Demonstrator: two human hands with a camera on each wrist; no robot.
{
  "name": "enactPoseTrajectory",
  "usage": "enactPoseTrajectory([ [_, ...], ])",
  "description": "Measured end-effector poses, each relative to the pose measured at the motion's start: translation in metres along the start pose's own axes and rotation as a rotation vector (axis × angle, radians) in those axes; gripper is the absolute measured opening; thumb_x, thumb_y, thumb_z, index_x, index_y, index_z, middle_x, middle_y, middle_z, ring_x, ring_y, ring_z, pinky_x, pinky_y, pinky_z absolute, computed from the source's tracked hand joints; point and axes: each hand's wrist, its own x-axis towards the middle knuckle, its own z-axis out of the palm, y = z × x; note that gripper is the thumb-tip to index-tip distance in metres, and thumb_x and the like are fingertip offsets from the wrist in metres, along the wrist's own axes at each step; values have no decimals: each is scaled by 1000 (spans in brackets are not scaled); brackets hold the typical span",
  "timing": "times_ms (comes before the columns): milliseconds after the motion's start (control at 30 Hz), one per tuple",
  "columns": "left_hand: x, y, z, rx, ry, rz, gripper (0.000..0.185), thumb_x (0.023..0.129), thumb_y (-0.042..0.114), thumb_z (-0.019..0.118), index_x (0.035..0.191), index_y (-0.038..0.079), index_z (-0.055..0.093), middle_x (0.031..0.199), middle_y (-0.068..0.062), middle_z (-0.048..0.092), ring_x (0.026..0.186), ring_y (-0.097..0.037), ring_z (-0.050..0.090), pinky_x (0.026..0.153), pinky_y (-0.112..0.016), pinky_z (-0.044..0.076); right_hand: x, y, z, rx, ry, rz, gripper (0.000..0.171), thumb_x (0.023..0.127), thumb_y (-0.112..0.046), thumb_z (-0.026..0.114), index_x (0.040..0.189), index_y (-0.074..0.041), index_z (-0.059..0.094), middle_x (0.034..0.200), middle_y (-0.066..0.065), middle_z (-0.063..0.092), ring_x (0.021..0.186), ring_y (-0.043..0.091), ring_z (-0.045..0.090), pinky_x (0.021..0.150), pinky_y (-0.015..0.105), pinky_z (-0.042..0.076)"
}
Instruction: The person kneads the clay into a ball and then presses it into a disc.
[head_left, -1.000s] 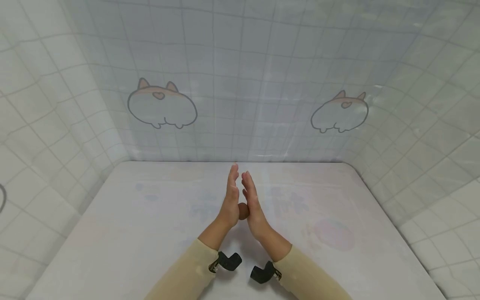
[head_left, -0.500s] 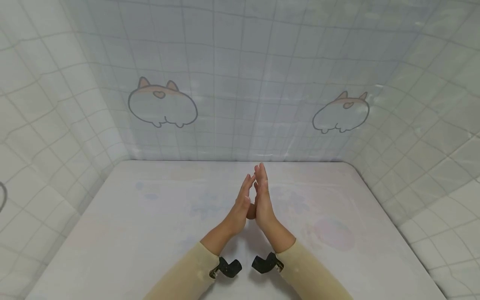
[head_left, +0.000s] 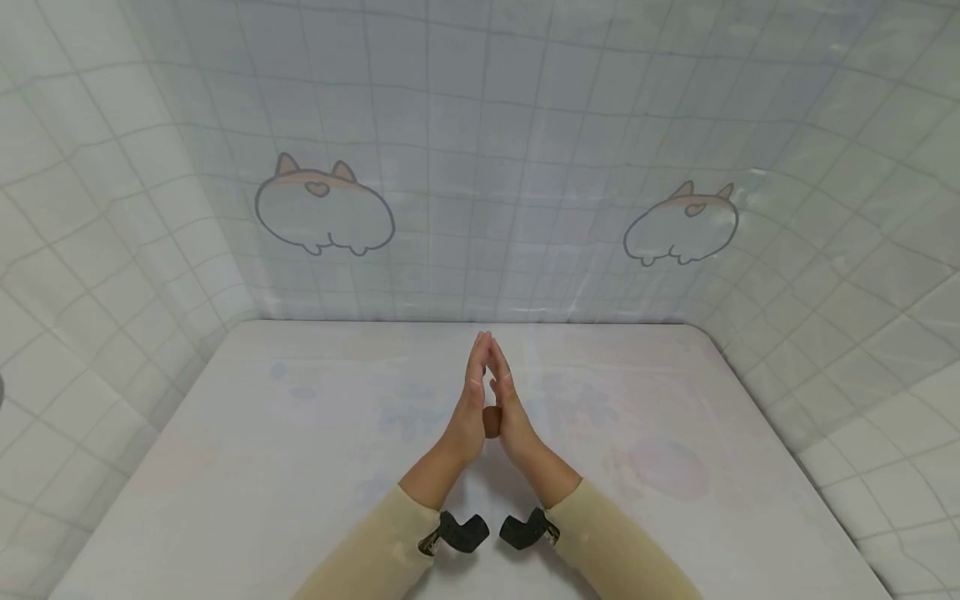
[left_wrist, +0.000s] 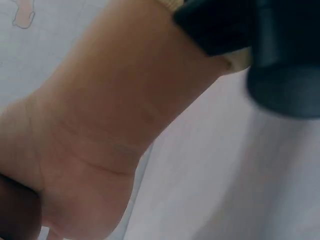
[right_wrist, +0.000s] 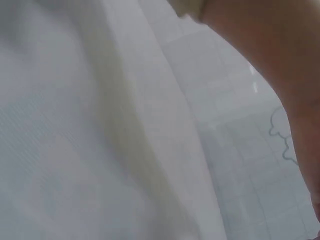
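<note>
With fingers straight, the left hand (head_left: 468, 410) and right hand (head_left: 514, 418) pressed the brown ball (head_left: 491, 422) from both sides, probably so it wouldn't fall.

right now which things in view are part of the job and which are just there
Part of the job, it seems:
brown ball, between the palms
left hand
right hand

Just there:
white table
gridded backdrop
black piece at the left cuff
black piece at the right cuff

A bare right forearm (right_wrist: 280, 50) curves down the right, a pale tabletop (right_wrist: 65, 155) left, gridded wall (right_wrist: 240, 165) between
</note>
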Motion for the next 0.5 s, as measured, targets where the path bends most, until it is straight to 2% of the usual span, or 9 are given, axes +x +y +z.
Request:
enactPoseTrajectory([
  [100,3,-2,-1,26,43,-2,92,95,77,8,162,14,3,167,-5,-5,153,-30,-1,112,-70,10,-4,-1,5,20,-15,-6,68,104,-64,12,162,-31,3,168,2,3,152,29,3,113,68,13],
  [233,4,-6,-3,78,102,-8,94,94,79,13,162,15,7,167,-7,-2,153,-32,3,112,-71,13,-9,-2,9,27,-36,-80,70,106,-60,10,163,-20,1,168,8,2,153,31,4,116,63,8],
  [333,5,-9,-5,105,141,-21,93,95,78,14,162,14,9,167,-8,-1,152,-32,4,112,-71,13,-12,-5,11,64,-54,-113,69,106,-59,8,163,-19,0,168,9,2,153,33,4,118,60,7],
  [500,4,-15,-7,152,201,-57,88,97,75,13,161,16,16,167,-7,3,152,-32,6,111,-70,14,-15,-11,10,100,-78,-133,69,105,-60,8,162,-23,-2,167,11,5,151,40,8,116,63,10],
])
